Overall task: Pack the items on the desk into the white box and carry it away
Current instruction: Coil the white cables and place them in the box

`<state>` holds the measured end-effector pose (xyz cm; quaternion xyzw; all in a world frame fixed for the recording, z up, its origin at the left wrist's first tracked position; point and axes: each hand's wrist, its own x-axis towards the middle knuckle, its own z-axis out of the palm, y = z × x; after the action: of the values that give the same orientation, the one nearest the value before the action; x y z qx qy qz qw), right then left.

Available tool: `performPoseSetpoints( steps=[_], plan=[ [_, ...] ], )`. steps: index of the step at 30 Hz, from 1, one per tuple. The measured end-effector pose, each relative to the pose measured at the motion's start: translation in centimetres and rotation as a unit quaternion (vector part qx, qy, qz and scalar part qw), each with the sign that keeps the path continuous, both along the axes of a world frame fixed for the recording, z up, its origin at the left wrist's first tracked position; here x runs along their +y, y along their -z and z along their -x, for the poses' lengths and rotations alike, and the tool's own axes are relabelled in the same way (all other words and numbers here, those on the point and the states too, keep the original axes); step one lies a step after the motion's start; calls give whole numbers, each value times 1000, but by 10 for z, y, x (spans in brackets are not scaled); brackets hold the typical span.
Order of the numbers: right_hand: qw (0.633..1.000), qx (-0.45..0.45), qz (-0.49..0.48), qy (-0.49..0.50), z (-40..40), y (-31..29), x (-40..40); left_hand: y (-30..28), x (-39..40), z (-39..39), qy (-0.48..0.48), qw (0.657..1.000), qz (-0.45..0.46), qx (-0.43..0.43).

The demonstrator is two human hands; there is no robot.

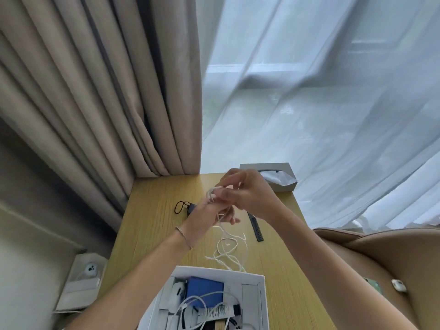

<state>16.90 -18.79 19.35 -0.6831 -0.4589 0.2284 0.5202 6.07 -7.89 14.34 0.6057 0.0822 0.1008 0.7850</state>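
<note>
White box: the white box [260,289] sits open at the near edge of the worktop [152,225], its far wall and right wall in view, the near part cut off by the frame.
Packed so far: inside lie a blue flat case [204,291], a white rounded gadget [177,294] at the left, a small tube with a barcode [220,312] and a white cord looped over them; other contents are too dim to name.
Item in hand: a white cable [228,248] runs from the hands down to loose loops on the worktop just beyond the box.
Left hand: the left hand [209,215] holds the cable, which passes between its curled fingers.
Right hand: the right hand [247,194] pinches a bunched end of the cable above the left hand; judged, the cable is being coiled for packing.
Left to pack: a black charger with its cord [184,207] lies far left, and a black comb [256,226] right of the hands, both well apart from the box.
Maybe not for packing: a grey tissue box [273,175] stands at the far right corner.
Progress: roughly midway, by my reading; the cable, charger and comb are not yet in, and the carrying away is not begun.
Surroundings: beige curtains [95,91] hang far left, sheer white drapes [321,91] far right.
</note>
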Motion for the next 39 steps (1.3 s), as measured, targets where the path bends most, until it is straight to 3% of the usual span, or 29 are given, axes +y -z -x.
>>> performPoseSetpoints(
  steps=[2,6,9,13,16,19,22,27,33,37,39],
  plan=[
    [999,6,-22,34,4,-3,-5,-6,-2,7,-3,999,45,3],
    [972,228,-50,-39,38,17,-15,-33,2,17,-67,988,129,-42],
    [974,196,39,-105,68,51,-14,-52,17,29,-108,976,174,-67],
    [973,208,73,-70,68,77,-20,-59,52,51,-220,974,44,-13],
    [961,273,48,-10,50,85,-32,-41,78,73,-325,930,-130,111],
    [955,297,21,8,41,83,-34,-19,81,95,-311,890,-270,195],
    [955,297,8,-17,49,65,-21,-5,63,105,-229,899,-319,193],
    [977,208,13,-41,77,28,0,-3,31,107,-85,944,-288,137],
    [982,171,27,-69,91,15,-2,-2,18,114,-82,947,-305,65],
    [980,179,32,-84,95,17,-8,-15,4,121,-101,979,-175,2],
    [977,184,28,-104,98,18,-10,-23,4,121,-130,989,-63,-21]
  ],
)
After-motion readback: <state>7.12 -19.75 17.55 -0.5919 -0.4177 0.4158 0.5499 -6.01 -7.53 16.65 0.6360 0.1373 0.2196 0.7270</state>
